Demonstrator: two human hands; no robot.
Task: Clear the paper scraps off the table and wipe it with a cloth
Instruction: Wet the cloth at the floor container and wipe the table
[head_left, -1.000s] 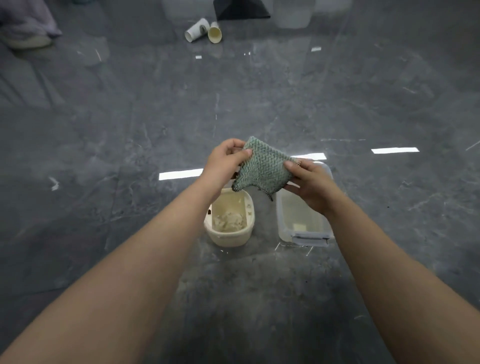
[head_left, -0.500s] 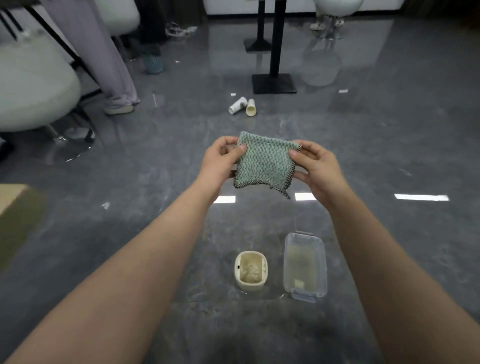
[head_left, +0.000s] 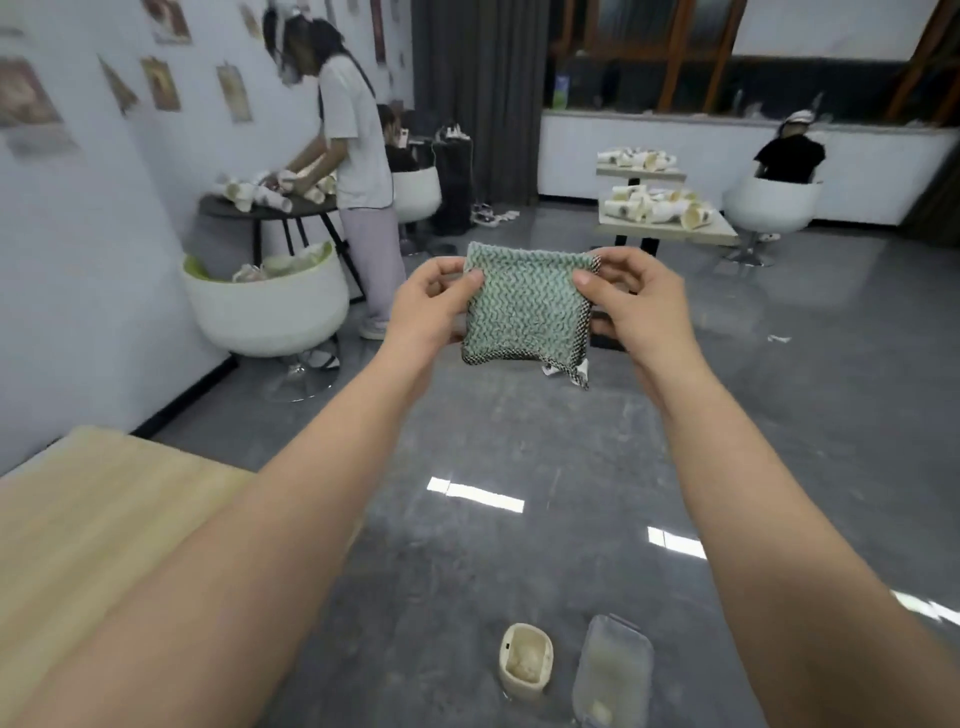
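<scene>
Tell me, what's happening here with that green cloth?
A person holds a green cloth up in the air, the left hand pinching its left edge and the right hand its right edge. It isn't touching the wooden table at lower left, so wiping hasn't begun. On the floor below stand a small cream bin with something crumpled inside and a clear box.

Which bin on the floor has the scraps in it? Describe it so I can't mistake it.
On the grey floor below the held-up cloth sit two containers side by side. The scrap bin is the left one: small, cream, opaque, crumpled paper inside. Its neighbour, the clear box, is longer and see-through.
</scene>
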